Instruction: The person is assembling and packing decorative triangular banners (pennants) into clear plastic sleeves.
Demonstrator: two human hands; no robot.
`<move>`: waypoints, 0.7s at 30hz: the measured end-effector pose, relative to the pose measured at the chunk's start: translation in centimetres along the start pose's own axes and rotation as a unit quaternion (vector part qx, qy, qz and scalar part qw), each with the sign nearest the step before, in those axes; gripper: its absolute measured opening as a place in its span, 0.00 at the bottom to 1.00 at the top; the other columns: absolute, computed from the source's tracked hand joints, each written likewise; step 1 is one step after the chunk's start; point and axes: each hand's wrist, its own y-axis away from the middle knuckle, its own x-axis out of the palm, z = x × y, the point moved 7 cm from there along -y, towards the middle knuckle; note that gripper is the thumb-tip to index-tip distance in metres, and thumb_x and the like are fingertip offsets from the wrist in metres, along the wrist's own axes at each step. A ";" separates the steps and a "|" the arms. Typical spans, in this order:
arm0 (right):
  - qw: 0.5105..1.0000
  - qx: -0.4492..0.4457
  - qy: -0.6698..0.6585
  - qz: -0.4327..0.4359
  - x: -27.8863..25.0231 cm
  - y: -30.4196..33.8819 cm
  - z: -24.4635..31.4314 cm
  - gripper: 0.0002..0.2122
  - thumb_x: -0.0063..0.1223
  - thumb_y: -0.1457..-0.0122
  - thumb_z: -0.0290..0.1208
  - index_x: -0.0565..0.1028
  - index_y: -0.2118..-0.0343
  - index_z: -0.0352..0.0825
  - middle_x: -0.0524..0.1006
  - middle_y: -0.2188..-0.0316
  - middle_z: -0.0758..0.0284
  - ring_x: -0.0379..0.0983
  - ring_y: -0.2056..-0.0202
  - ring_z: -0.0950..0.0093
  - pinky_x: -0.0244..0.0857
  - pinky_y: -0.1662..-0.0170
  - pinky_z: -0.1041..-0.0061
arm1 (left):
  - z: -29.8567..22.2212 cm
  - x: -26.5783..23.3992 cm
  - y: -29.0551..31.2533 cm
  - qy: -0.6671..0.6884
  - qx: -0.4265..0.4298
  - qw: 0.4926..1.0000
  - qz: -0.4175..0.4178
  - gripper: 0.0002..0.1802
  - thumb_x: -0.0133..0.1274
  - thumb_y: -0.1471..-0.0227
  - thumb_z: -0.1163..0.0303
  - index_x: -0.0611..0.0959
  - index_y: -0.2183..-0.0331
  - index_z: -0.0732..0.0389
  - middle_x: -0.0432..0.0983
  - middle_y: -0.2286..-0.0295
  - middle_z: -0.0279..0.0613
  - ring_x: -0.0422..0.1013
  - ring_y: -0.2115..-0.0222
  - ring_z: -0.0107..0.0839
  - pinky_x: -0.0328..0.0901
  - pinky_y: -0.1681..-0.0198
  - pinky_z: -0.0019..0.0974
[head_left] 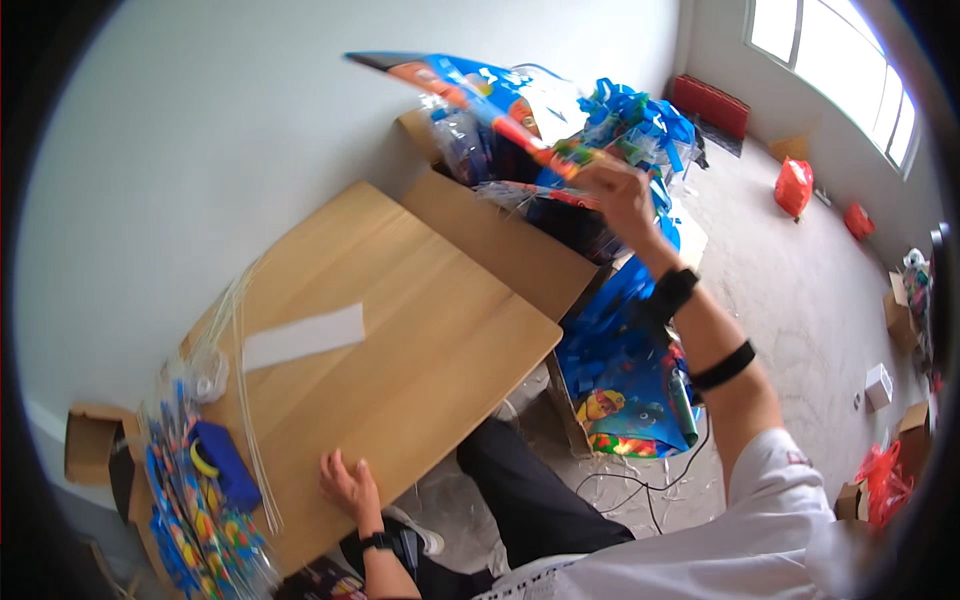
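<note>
High over the box, my right hand (615,190) is closed round one end of a brightly printed kite (480,105). Blue, orange and red, it stretches to the upper left and narrows to a dark point; motion blurs it a little. My left hand (350,487) rests near the close edge of the wooden table (430,300), its fingers apart and nothing in them. On the tabletop lie a white paper strip (305,337) and several thin pale rods (241,370).
An open cardboard box (500,235) beside the table holds plastic-wrapped pieces, with blue printed sheets (620,385) hanging nearby. Colourful bundled rods (190,510) and a blue holder (225,465) crowd the table's left end. A black cable (645,487) crosses the floor. Red bags (793,187) lie farther right.
</note>
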 end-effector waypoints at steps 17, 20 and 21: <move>0.929 -0.125 0.055 0.344 12.6 26.7 14.8 0.02 0.57 0.55 0.24 0.76 0.76 0.37 0.75 0.74 0.68 0.71 0.67 0.67 0.63 0.63 0.68 | 2.3 -8.7 8.4 0.280 -0.042 0.959 -0.005 0.13 0.60 0.58 0.76 0.78 0.66 0.65 0.76 0.75 0.46 0.74 0.74 0.39 0.67 0.69 0.36; 0.929 -0.087 0.011 0.359 12.7 26.7 14.5 0.01 0.56 0.52 0.25 0.76 0.76 0.36 0.74 0.75 0.67 0.71 0.68 0.65 0.63 0.62 0.67 | -2.7 -11.8 7.2 0.091 0.134 0.986 -0.037 0.25 0.62 0.69 0.78 0.76 0.62 0.56 0.71 0.68 0.43 0.67 0.63 0.43 0.62 0.62 0.45; 0.931 -0.064 -0.018 0.359 12.7 26.9 14.2 0.01 0.55 0.51 0.25 0.75 0.77 0.36 0.74 0.75 0.66 0.71 0.68 0.65 0.63 0.62 0.67 | -3.6 -12.2 7.0 0.089 0.132 0.987 -0.034 0.25 0.62 0.69 0.78 0.76 0.62 0.56 0.71 0.68 0.43 0.67 0.63 0.43 0.62 0.62 0.45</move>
